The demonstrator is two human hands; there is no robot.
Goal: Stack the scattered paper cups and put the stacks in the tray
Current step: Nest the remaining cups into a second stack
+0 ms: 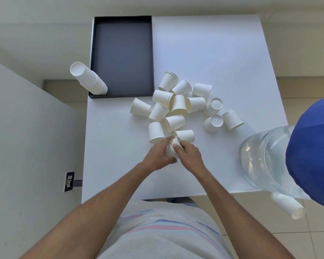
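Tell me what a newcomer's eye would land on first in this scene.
First, the heap of loose cups tumbled across the middle of the white table. Next, the tall stack standing in the near-left corner of the dark tray. Then the left hand and right hand, both gripping a short stack of cups just below the heap.

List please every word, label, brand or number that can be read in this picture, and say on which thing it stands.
None can be read.
The paper cups, the stack in the tray and the dark tray are plain.
The water bottle and its blue cap show no label.
The wall socket bears marks too small to read.
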